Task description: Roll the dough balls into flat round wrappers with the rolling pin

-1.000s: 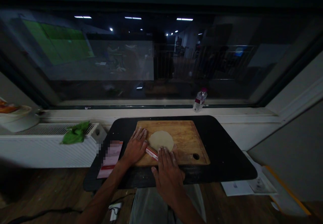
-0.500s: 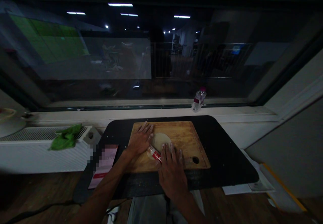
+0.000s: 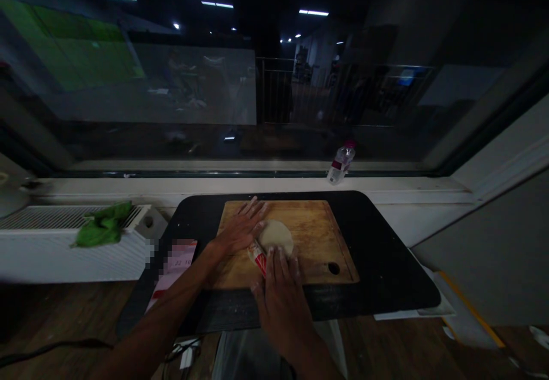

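A flat round piece of pale dough (image 3: pixel 277 233) lies on a wooden cutting board (image 3: pixel 317 237) on a black table (image 3: pixel 377 254). A red-and-white cylinder (image 3: pixel 258 255) lies across the dough's near left edge, mostly covered. My left hand (image 3: pixel 239 227) presses flat on its left end, fingers spread on the board. My right hand (image 3: pixel 281 294) lies palm down on its right end, fingertips on the dough.
A plastic water bottle (image 3: pixel 341 163) stands on the window sill behind the table. A pink-and-white packet (image 3: pixel 174 268) lies on the table's left side. A green cloth (image 3: pixel 103 230) rests on the white radiator at left. A dark window fills the background.
Both hands moved with the cylinder over the dough: pushed forward half a second ago, now my right hand has drawn back toward me. The view shifted slightly.
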### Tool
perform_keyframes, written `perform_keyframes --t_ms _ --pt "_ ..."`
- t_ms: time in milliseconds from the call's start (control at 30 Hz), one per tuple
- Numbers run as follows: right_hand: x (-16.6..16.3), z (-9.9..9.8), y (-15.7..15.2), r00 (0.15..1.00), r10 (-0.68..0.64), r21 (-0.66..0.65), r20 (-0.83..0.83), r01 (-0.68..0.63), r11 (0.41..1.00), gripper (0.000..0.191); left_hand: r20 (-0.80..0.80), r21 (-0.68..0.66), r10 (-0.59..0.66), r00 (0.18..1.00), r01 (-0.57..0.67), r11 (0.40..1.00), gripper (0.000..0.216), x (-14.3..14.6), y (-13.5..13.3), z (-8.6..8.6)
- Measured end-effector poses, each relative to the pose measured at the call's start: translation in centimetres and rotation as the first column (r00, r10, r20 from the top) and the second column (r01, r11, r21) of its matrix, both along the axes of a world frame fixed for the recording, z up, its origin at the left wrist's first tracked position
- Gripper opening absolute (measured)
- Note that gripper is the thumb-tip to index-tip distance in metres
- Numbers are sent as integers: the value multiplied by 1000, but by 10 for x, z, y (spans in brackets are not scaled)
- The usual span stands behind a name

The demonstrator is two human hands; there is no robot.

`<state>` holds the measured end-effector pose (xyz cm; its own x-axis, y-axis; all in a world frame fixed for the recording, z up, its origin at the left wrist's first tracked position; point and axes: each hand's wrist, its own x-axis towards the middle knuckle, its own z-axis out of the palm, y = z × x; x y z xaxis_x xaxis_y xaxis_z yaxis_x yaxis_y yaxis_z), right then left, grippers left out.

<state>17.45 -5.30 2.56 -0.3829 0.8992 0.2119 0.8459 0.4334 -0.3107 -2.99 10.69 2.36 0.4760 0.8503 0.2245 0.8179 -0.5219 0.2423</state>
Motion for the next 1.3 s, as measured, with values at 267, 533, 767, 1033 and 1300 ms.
perform_keyframes --t_ms 267,533,767,1033,1300 --pt "-26 -9 -23 999 10 24 -42 -9 1000 79 -6 32 1 1000 -1 999 60 -18 -13 -8" --pt "-28 -9 -25 998 61 77 -33 -58 995 78 -10 100 144 990 -142 985 59 -28 -33 -19" --pt "22 15 3 983 183 61 3 -182 981 59 17 142 315 949 -314 939 59 -26 -48 -22" --pt "76 20 46 973 231 -32 -1 -230 973 39 31 180 354 935 -354 918 55 -6 -58 1" --pt "106 30 121 896 424 -59 -133 -434 899 38 -101 101 411 906 -402 910 55 13 -67 29"
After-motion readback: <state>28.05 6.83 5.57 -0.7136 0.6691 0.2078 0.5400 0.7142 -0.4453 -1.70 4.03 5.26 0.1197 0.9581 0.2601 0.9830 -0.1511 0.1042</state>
